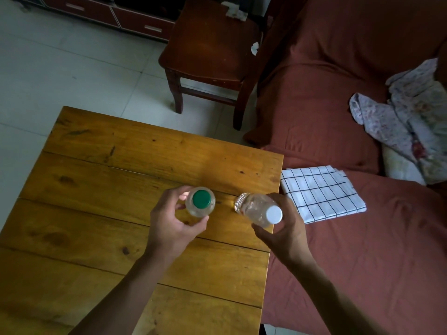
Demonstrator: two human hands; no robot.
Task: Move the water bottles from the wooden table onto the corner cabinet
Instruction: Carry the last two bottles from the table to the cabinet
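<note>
Two clear plastic water bottles are over the right part of the wooden table (101, 180). The green-capped bottle (200, 200) stands upright, seen from above, with my left hand (174, 223) wrapped around its body. The white-capped bottle (258, 210) is tilted, its cap toward me and its base toward the table, and my right hand (285, 228) grips it near the table's right edge. Whether its base still touches the wood is unclear. No corner cabinet can be identified for certain.
A dark wooden chair (208, 52) stands beyond the table's far edge. A low drawer unit (116, 15) runs along the top left. Right of the table, a reddish-brown covered sofa (338, 117) holds a checked folded cloth (319, 192) and floral fabric (406, 117).
</note>
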